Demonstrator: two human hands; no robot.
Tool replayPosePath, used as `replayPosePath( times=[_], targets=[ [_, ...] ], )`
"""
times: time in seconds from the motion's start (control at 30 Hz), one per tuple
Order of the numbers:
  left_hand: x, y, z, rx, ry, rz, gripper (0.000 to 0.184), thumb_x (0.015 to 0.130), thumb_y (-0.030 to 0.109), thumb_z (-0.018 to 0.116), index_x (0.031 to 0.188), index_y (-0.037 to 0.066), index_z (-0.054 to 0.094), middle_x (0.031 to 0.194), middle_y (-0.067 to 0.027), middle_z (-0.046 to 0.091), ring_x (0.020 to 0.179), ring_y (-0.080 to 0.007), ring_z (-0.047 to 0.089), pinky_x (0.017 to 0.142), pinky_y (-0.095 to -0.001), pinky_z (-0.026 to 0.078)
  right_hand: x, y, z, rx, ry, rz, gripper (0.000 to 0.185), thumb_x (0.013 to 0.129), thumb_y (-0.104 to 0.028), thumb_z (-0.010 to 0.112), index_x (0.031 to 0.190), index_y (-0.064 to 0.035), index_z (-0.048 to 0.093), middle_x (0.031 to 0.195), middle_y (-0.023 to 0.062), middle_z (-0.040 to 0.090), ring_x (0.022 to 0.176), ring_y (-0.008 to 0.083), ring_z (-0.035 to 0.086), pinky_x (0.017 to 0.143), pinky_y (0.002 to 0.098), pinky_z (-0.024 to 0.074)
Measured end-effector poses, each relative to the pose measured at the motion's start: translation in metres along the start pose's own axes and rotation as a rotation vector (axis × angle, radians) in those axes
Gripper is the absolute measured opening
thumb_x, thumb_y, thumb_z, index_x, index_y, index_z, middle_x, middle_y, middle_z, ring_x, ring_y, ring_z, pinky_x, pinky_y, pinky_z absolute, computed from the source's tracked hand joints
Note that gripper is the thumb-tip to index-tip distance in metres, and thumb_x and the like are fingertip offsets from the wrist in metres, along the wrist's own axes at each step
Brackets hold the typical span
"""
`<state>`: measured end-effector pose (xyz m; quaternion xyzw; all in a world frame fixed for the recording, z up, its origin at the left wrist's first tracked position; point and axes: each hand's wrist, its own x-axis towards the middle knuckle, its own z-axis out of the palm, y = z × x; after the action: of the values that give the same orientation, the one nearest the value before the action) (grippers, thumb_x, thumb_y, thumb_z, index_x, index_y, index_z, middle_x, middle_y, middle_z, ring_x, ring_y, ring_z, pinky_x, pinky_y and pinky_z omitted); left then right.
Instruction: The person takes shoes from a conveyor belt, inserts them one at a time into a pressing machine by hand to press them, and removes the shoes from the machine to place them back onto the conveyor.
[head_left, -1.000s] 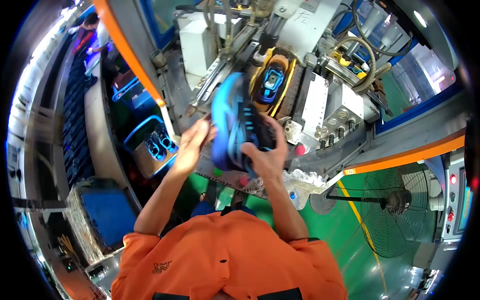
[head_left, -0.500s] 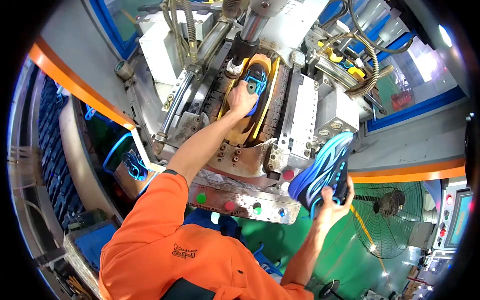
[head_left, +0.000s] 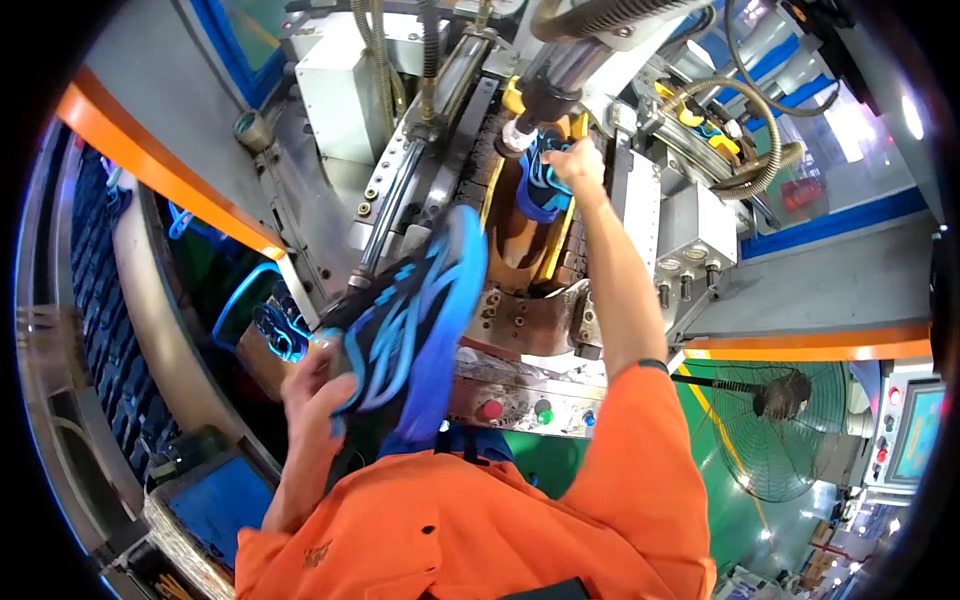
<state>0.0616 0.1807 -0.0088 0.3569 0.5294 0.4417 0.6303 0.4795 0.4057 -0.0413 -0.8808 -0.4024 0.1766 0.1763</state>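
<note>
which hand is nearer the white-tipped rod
Right. The right hand is close beside the white-tipped rod, at one shoe; the left hand is farther, lower left, holding another shoe.

1. View: head, worn by the person; single wide lens above the orange shirt (head_left: 430, 530), which fills the bottom edge, near the lens.
2. Facing: forward and steeply down, over the chest, to the machine (head_left: 520, 318) at upper centre.
3. Range: close; left hand (head_left: 315, 395) at left of centre, right hand (head_left: 578, 165) farther up the frame.
4. Side coverage: pale curved ledge (head_left: 150, 280) at left; fan (head_left: 785, 420) and control panel (head_left: 910, 440) at right.
5. Optics: fisheye; rounded black corners, outer edges bowed.
</note>
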Motion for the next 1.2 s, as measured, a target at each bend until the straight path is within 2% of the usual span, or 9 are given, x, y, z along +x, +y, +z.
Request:
replayPosePath(
  times=[0.1,0.33,0.47,0.5,0.57,0.87,1.03,1.1,1.2],
  targets=[
    [-0.053,0.01,-0.045,-0.052,0.137,0.178,0.041,0.073,0.021,0.066,0.107,-0.003,0.059,0.093,-0.0049,0.063,0.081,-0.0117,0.061,0.074,-0.0244,0.047,0.007,0.003,0.068,-0.073,0.194,-0.051,0.058,0.072,-0.024,0.072,0.115,-0.0003,0.041,0.102,0.0242,0.066,0.099,0.0369,0.065,0.088,0.0417,0.0508],
    [-0.147,-0.031,-0.071,-0.216,0.576,0.255,0.03,0.074,0.016,0.073,0.096,0.0,0.061,0.088,-0.0035,0.064,0.076,-0.0119,0.06,0.073,-0.0261,0.049,-0.028,0.001,0.054,-0.005,0.232,-0.091,0.066,0.072,-0.031,0.077,0.115,0.0057,0.044,0.088,0.0171,0.065,0.084,0.0322,0.067,0.072,0.0385,0.0552],
    [-0.176,-0.044,-0.048,-0.288,0.803,0.13,0.029,0.074,0.017,0.073,0.098,0.005,0.062,0.088,-0.0036,0.065,0.078,-0.0138,0.062,0.07,-0.0282,0.051,-0.142,0.024,0.048,0.359,0.747,-0.914,0.054,0.073,-0.002,0.068,0.122,0.0069,0.047,0.11,0.0244,0.057,0.102,0.0394,0.056,0.086,0.0423,0.0479],
    [-0.179,-0.047,-0.046,-0.274,0.802,0.095,0.03,0.073,0.017,0.074,0.1,0.007,0.063,0.09,-0.0018,0.065,0.08,-0.0126,0.062,0.066,-0.0272,0.05,-0.196,0.023,0.031,0.549,0.361,-0.812,0.048,0.075,-0.005,0.067,0.119,0.0058,0.052,0.115,0.0244,0.057,0.105,0.038,0.057,0.092,0.0436,0.0456],
    [-0.183,-0.051,-0.039,-0.255,0.831,0.059,0.03,0.072,0.019,0.073,0.098,0.009,0.063,0.086,0.0029,0.062,0.077,-0.0097,0.058,0.06,-0.0241,0.041,-0.278,0.041,0.051,0.688,0.13,-0.871,0.035,0.074,-0.003,0.067,0.108,0.0006,0.06,0.114,0.0196,0.061,0.106,0.0332,0.06,0.092,0.037,0.0477],
    [-0.186,-0.046,0.001,-0.233,0.797,0.046,0.034,0.068,0.025,0.073,0.097,0.01,0.061,0.088,0.0035,0.059,0.081,-0.0099,0.053,0.066,-0.0281,0.036,-0.326,0.096,0.223,0.473,-0.194,-1.019,0.04,0.073,0.001,0.063,0.111,-0.0094,0.058,0.101,0.0112,0.062,0.09,0.0298,0.062,0.071,0.0389,0.054],
    [-0.191,-0.037,0.006,-0.184,0.845,-0.005,0.038,0.065,0.029,0.075,0.097,0.014,0.063,0.09,0.0056,0.06,0.084,-0.0092,0.052,0.07,-0.0339,0.029,-0.246,0.005,-0.016,0.723,0.46,-1.161,0.037,0.07,0.002,0.068,0.105,-0.0007,0.057,0.092,0.0128,0.06,0.082,0.0303,0.059,0.079,0.0388,0.0478],
    [-0.189,-0.039,0.004,-0.185,0.841,0.03,0.035,0.066,0.028,0.074,0.097,0.013,0.063,0.088,0.0048,0.061,0.082,-0.0094,0.054,0.069,-0.0322,0.031,-0.15,-0.025,-0.103,0.738,1.005,-1.088,0.041,0.073,-0.005,0.077,0.103,0.003,0.051,0.101,0.0139,0.054,0.095,0.0219,0.053,0.083,0.0332,0.0454],
    [-0.178,-0.053,-0.004,-0.244,0.813,0.107,0.032,0.071,0.02,0.072,0.099,0.007,0.063,0.085,0.0015,0.063,0.072,-0.0104,0.058,0.057,-0.0234,0.038,-0.049,-0.06,-0.169,0.675,1.098,-0.978,0.039,0.075,-0.007,0.074,0.106,0.0033,0.051,0.103,0.0143,0.055,0.096,0.0222,0.053,0.084,0.0335,0.046]
  ],
)
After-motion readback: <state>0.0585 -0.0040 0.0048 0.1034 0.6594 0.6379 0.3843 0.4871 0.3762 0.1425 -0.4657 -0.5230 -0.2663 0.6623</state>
